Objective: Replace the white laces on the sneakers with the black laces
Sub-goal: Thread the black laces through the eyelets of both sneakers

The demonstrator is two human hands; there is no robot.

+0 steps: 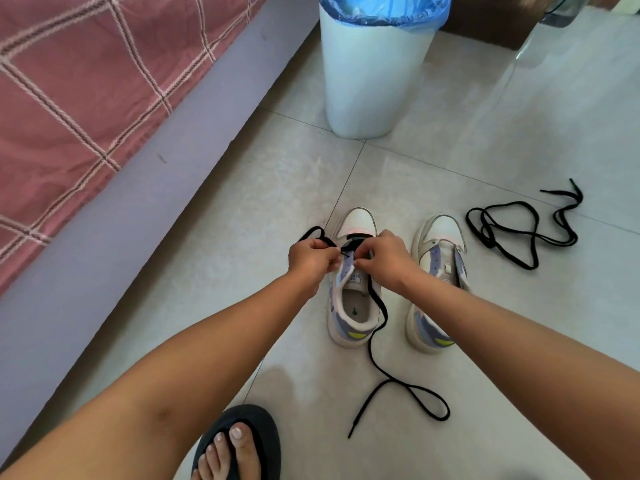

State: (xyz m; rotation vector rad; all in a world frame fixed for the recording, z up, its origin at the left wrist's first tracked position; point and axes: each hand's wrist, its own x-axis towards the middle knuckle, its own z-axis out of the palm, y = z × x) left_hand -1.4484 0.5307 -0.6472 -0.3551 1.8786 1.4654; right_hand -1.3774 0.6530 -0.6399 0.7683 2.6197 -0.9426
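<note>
Black lace (pixel 375 327) lying across left sneaker (pixel 353 282) on floor, threading point hiding under fingers. Left hand (pixel 311 256) pinching lace end; right hand (pixel 388 259) pinching eyelet flap, both arms reaching forward.

A home bedroom, bed (pixel 104 109) with pink checked cover along the left, pale tiled floor (pixel 242 209) beside it, white bin (pixel 374 74) with blue liner just right of the bed

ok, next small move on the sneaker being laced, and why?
Probably pull the black lace through the eyelet. The left hand pinches one end at the left sneaker's lowest eyelets, the right hand works beside it, and slack trails on the floor.
</note>
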